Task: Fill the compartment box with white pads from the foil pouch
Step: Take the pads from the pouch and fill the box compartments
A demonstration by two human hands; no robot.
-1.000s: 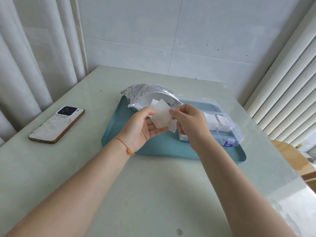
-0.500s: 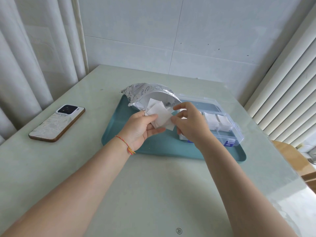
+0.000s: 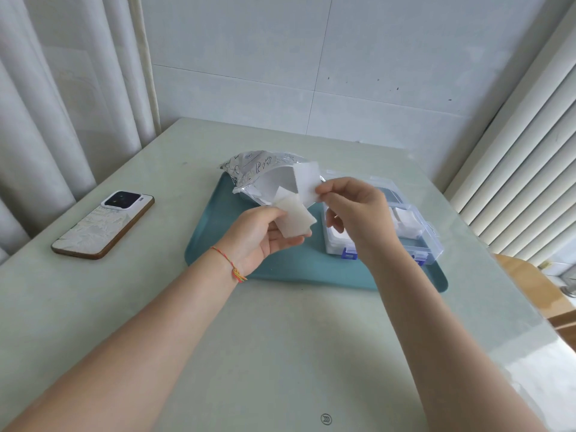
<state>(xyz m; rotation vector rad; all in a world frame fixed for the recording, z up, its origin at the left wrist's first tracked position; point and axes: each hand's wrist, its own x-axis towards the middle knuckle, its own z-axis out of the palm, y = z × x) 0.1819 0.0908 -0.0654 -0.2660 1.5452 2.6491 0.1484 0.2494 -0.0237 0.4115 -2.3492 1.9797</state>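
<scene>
My left hand (image 3: 265, 230) grips a small stack of white pads (image 3: 293, 218) above the teal tray (image 3: 218, 244). My right hand (image 3: 355, 213) pinches a single white pad (image 3: 307, 182), lifted up and away from the stack. The open foil pouch (image 3: 258, 169) lies at the tray's far left, just behind both hands. The clear compartment box (image 3: 417, 232) sits on the tray's right side, partly hidden by my right hand, with white pads (image 3: 405, 221) in its visible compartments.
A phone (image 3: 103, 224) lies face down on the table at the left. Curtains hang at the left, blinds at the right, a tiled wall behind. A wooden chair (image 3: 536, 288) stands past the table's right edge.
My right hand has peeled one pad off the stack and raised it up and to the right. The left hand stays in place with the rest.
</scene>
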